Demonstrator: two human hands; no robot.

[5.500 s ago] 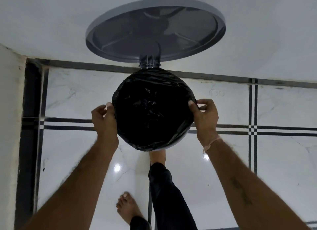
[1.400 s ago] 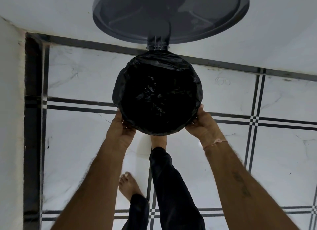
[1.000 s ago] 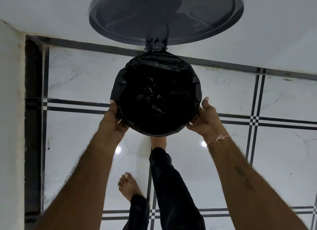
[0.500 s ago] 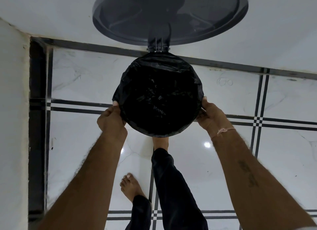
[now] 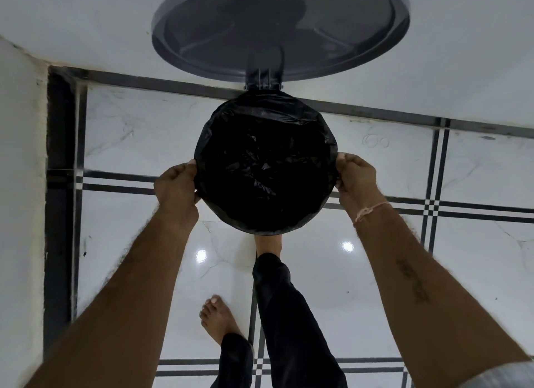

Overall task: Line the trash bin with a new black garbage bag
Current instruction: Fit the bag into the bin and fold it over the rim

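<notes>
The bin [image 5: 289, 231] stands in the middle of the frame, close to the back wall [image 5: 86, 26]. Its round grey lid [image 5: 280, 26] is swung up at the top of the frame, joined to the far rim by a small hinge [image 5: 263, 82]. A second wall [image 5: 20, 185] runs down the left edge, with a dark border strip of the floor [image 5: 476, 272] along its foot, so that side is the tighter one. To the right and toward the bottom of the frame the glossy white tiles, crossed by black lines, lie open.

A bare foot [image 5: 267, 243] reaches under the near edge of the bin, with a dark trouser leg behind it. The other foot [image 5: 219, 321] is planted on the tiles at lower centre, apart from the bin.

The black bag [image 5: 265, 168] sits inside the bin, and its mouth is folded out over the rim all the way round. The plastic is shiny and crinkled, bunched in loose folds at the bottom. The overhang looks deeper and more wrinkled at the far side.

The hands are spread wide, one on each side of the rim. The left hand [image 5: 176, 185] has its fingers curled onto the bag's folded edge at the left. The right hand [image 5: 357, 179], a thread [image 5: 370, 211] tied at its wrist, grips the edge at the right.
</notes>
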